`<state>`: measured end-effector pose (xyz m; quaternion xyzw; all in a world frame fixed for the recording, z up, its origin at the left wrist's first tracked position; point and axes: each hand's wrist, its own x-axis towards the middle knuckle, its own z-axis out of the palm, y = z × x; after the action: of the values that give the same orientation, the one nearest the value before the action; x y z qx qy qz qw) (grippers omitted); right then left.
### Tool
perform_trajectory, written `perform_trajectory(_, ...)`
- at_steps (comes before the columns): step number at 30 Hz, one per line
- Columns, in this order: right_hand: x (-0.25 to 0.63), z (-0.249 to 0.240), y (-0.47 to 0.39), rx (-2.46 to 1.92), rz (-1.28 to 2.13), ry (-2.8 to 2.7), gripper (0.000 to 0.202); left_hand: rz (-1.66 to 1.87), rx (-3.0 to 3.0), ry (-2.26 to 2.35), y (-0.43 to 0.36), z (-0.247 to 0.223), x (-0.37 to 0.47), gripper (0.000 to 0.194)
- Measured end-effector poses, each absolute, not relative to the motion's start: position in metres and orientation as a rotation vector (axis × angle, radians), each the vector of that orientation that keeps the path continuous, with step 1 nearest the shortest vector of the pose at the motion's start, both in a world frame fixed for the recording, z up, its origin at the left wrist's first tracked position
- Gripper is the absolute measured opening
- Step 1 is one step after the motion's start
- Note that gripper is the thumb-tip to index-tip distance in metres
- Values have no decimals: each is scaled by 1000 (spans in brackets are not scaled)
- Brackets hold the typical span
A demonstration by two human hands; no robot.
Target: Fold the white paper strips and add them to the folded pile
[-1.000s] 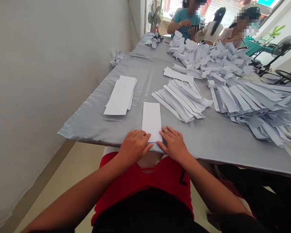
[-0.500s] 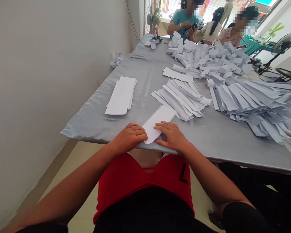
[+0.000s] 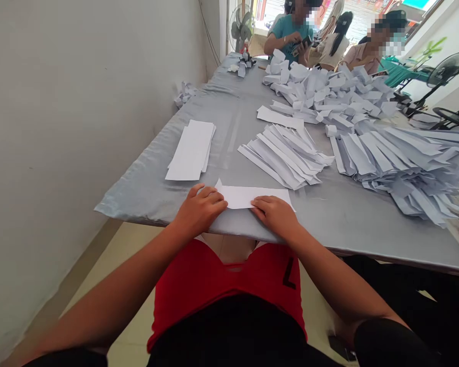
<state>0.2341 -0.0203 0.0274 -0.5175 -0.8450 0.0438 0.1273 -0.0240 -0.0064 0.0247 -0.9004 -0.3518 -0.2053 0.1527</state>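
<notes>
A white paper strip lies crosswise at the table's near edge, and a small corner flap stands up at its left end. My left hand is closed over that left end, its thumb and fingertips on the paper. Toward the right end, my right hand has its fingers drawn together on the strip's lower edge. What lies under both palms is hidden. Just beyond the strip is a fanned pile of folded paper strips. A flat stack of paper sheets rests to the left.
On the right lies a larger pile of folded strips, with a heap of folded paper pieces behind it. The grey cloth-covered table runs along the wall on my left. Other people sit at the far end near a fan.
The paper strip has turned from slanting away to lying crosswise. Its left end now shows a raised corner flap. My right hand has shifted down to the strip's near edge.
</notes>
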Motion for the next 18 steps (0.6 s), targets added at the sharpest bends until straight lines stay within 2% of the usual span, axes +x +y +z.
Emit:
perform_trajectory(4, 243, 32, -18, -1542, 246, -2444, 22, -634, -2639, -1209, 0, 14, -25, 24)
perform_trajectory(11, 242, 36, -11, -1781, 86, -2487, 32, -645, -2733, -1475, 14, 0, -21, 29)
perform_trajectory(18, 241, 30, -8, -1755, 49, -2458, 30, -740, -2525, -1333, -11, 3, -11, 33)
